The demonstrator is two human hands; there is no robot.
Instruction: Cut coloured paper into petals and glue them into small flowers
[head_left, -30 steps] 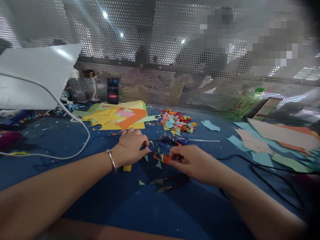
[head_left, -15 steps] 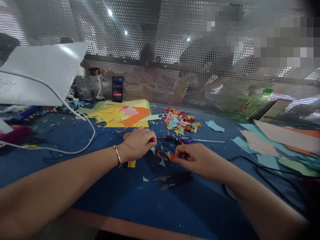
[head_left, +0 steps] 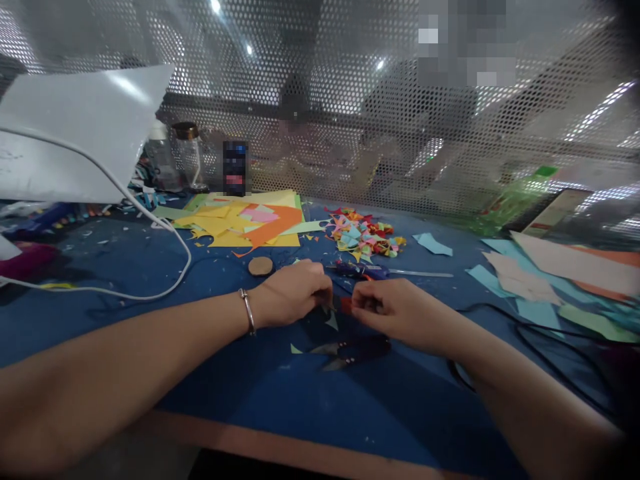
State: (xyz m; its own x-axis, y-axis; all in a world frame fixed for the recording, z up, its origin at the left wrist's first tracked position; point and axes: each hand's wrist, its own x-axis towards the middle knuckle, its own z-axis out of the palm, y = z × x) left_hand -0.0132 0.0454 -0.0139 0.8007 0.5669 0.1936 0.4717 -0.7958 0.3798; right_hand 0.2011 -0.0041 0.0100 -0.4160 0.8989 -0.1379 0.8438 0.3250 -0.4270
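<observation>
My left hand (head_left: 295, 297) and my right hand (head_left: 393, 310) meet over the blue table (head_left: 250, 400), fingers curled. Between their fingertips sits a small orange-red paper piece (head_left: 345, 305), pinched by my right hand; my left fingertips pinch at small scraps beside it, too small to name. A silver bracelet (head_left: 247, 311) circles my left wrist. Dark thread snips (head_left: 350, 351) lie just below my hands. Pale green paper triangles (head_left: 331, 322) lie scattered under them.
A heap of small folded coloured paper pieces (head_left: 365, 239) lies behind my hands, with a purple-handled tool (head_left: 365, 270). Yellow and orange sheets (head_left: 245, 227) lie back left, pastel sheets (head_left: 550, 280) right. A white cable (head_left: 150, 220), a black cable (head_left: 545, 347), a round wooden disc (head_left: 261, 266), jars (head_left: 187, 157).
My left hand slid right until its fingertips met my right hand's; the wooden disc it covered now shows. My right hand stayed near the orange piece. The view shifted a little.
</observation>
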